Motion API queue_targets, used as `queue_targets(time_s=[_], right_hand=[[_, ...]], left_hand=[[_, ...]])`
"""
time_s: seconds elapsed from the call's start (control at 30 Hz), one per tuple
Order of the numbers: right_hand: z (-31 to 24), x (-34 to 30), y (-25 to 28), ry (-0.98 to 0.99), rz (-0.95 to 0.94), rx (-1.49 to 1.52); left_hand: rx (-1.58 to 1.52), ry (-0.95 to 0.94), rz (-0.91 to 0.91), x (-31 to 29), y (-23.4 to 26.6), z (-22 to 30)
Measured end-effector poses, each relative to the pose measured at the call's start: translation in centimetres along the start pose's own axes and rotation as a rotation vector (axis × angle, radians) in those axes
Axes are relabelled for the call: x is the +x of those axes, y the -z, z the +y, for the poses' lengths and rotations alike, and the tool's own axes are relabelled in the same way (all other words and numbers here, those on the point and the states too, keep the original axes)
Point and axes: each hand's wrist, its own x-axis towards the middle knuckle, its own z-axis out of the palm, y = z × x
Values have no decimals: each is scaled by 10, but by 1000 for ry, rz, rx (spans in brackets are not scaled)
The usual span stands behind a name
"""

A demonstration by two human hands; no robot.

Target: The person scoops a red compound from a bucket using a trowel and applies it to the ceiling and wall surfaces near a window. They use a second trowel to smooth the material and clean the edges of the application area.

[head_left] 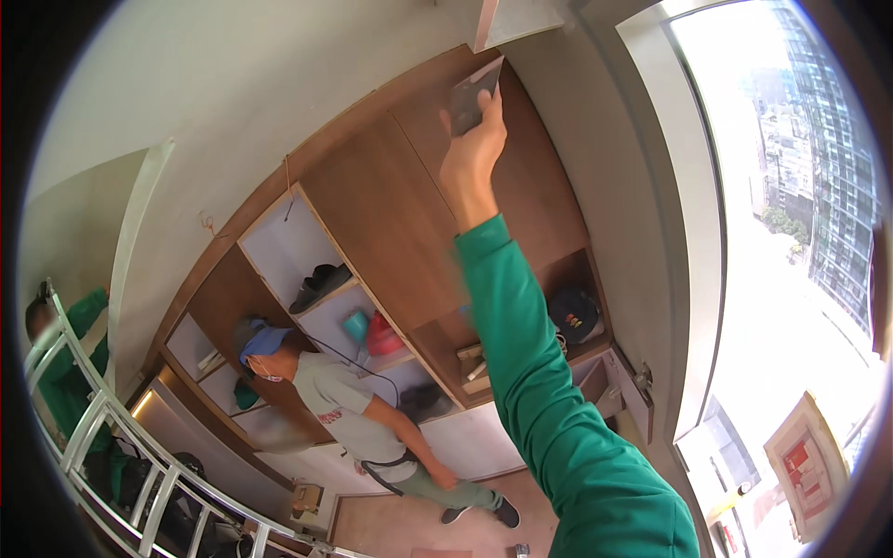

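Here, right hand: raised, pinching a flat dark slab between thumb and fingers.
Slab: tilted, its upper end reaching past the thumb tip.
Left hand: out of view; state cannot be told.
Brown cabinet: behind the right hand.
Co-worker: below it, leftward.
Window: to its right.

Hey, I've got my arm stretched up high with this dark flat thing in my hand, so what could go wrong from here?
The dark flat object, held high in your right grip, could slip and drop. A co-worker stands lower down, to the left, and might step into its path. The low cabinet door stands open near the window side, so someone could bump it.
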Motion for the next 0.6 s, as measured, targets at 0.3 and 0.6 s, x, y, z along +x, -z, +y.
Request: queue_targets(time_s=[0.3, 0.6], right_hand=[[-73, 8, -43, -310, -163, 307], [-148, -50, -57, -253, -318, 218]], left_hand=[[24, -39, -68, 0, -45, 8], [22, -62, -136, 5, -66, 6]])
